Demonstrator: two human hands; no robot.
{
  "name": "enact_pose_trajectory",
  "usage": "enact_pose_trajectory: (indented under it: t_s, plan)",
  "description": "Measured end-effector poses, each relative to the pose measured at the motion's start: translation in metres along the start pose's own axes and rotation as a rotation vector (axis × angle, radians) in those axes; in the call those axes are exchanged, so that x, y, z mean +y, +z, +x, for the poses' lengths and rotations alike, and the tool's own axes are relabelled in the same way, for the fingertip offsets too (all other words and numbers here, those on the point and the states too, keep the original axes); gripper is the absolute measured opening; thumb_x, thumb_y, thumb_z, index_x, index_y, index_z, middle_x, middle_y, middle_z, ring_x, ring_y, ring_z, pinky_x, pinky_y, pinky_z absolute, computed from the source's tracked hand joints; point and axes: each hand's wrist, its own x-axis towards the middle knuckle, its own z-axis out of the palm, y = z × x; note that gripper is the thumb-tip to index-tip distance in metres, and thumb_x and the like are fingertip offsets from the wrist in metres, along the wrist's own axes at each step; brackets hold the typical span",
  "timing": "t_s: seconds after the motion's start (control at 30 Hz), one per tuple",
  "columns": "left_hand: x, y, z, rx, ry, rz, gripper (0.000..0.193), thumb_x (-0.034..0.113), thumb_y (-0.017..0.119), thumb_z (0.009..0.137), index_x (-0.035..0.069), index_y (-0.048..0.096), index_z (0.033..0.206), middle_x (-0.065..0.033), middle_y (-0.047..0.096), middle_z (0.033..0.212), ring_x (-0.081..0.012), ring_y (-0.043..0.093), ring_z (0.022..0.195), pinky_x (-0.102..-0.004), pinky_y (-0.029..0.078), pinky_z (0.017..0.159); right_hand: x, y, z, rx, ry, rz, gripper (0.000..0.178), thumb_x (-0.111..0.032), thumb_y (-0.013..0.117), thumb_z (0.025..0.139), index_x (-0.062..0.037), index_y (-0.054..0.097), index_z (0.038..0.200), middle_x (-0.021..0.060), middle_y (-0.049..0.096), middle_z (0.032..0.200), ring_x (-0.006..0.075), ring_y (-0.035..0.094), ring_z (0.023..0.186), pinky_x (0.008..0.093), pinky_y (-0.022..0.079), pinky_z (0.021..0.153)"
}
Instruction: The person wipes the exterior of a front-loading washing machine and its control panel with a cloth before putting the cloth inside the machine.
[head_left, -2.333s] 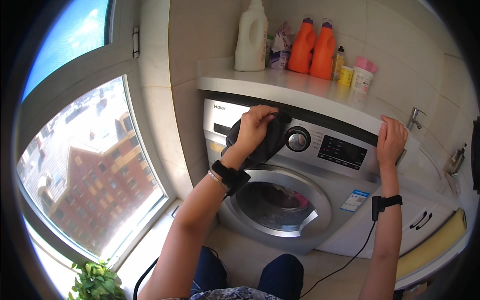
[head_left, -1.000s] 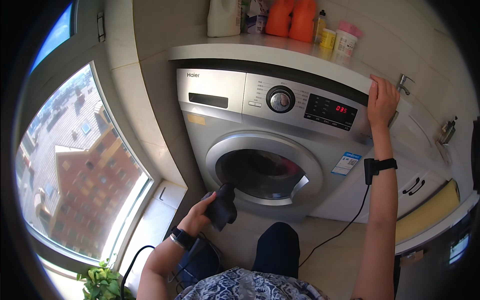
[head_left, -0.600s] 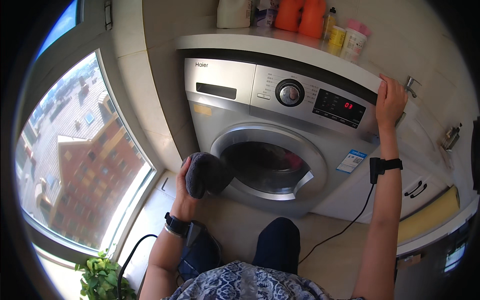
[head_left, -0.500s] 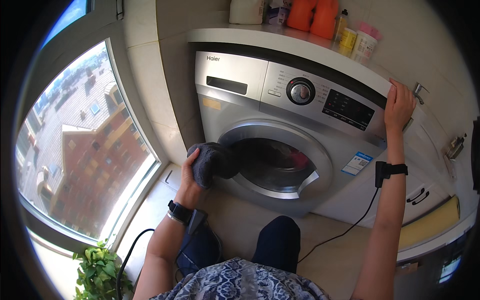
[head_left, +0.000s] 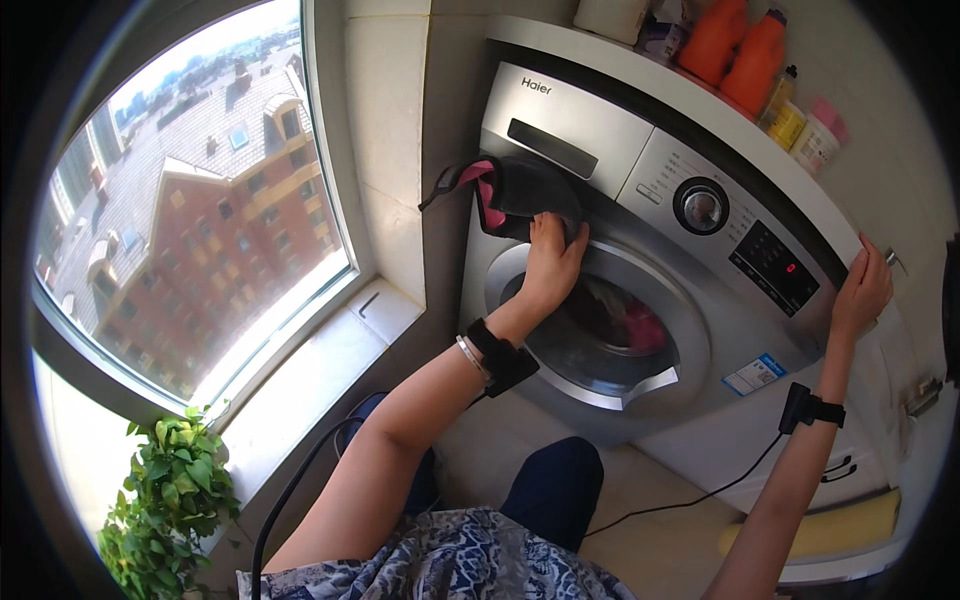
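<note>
My left hand (head_left: 550, 262) is closed on a dark grey plush cloth (head_left: 535, 190), holding it against the front of the silver washing machine (head_left: 625, 250) below the detergent drawer (head_left: 552, 148). The cloth's left end hangs loose past the machine's edge, with a pink side and a thin dark strip showing. My right hand (head_left: 862, 290) rests at the right end of the white worktop (head_left: 810, 190), fingers stretched over its edge and nothing held. The round glass door (head_left: 600, 320) is closed, with dark and pink laundry visible behind it. A red light glows on the control panel (head_left: 775, 268).
Orange bottles (head_left: 752, 62), a yellow tub (head_left: 786, 127) and a white pink-lidded tub (head_left: 818, 140) stand on the worktop. A bright window (head_left: 200, 220) and a leafy plant (head_left: 170, 490) are at left. Cables run from both wrist straps. A yellow roll (head_left: 820, 525) lies lower right.
My left hand has moved up and right with the cloth, from beside the door to the machine's front. The cloth has opened out, showing pink. The panel's red light appears brighter. The view has shifted.
</note>
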Motion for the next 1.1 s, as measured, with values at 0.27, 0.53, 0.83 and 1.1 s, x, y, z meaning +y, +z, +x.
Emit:
enact_pose_trajectory:
  t_s: [0.27,0.53,0.83,1.1]
  plan:
    - [-0.066,-0.031,0.034,-0.010,0.130,0.277,0.034,0.008,0.051,0.090,0.013,0.058,0.123,-0.0268,0.052,0.121,-0.0449,0.051,0.110,-0.0482,0.042,0.092,0.005,-0.003,0.000,-0.043,-0.016,-0.035,0.028,-0.024,0.043,0.100,-0.0119,0.065,0.112,0.0034,0.067,0.108,0.0249,0.060,0.099,0.0382,0.041,0.086]
    - [-0.033,0.011,-0.011,-0.069,0.257,0.255,0.038,0.029,0.055,0.093,0.002,0.056,0.120,-0.0248,0.053,0.123,-0.0418,0.047,0.118,-0.0430,0.034,0.103,0.003,-0.005,0.001,0.023,-0.041,-0.028,0.027,-0.022,0.043,0.099,-0.0112,0.066,0.109,0.0050,0.068,0.101,0.0257,0.061,0.092,0.0370,0.043,0.082]
    - [0.081,0.090,-0.075,-0.381,0.781,0.173,0.049,0.013,0.061,0.074,0.011,0.058,0.123,-0.0142,0.055,0.126,-0.0347,0.045,0.123,-0.0496,0.030,0.104,-0.005,-0.005,0.004,0.021,-0.075,-0.035,0.026,-0.020,0.044,0.098,-0.0110,0.066,0.109,0.0068,0.067,0.098,0.0270,0.060,0.090,0.0375,0.043,0.082]
    - [0.034,0.042,-0.046,-0.410,0.748,0.267,0.050,0.026,0.059,0.081,0.008,0.057,0.127,-0.0131,0.054,0.133,-0.0314,0.048,0.124,-0.0463,0.030,0.106,-0.009,-0.012,0.003,0.018,-0.063,-0.052,0.025,-0.020,0.045,0.097,-0.0117,0.066,0.108,0.0065,0.066,0.097,0.0261,0.060,0.090,0.0381,0.041,0.083]
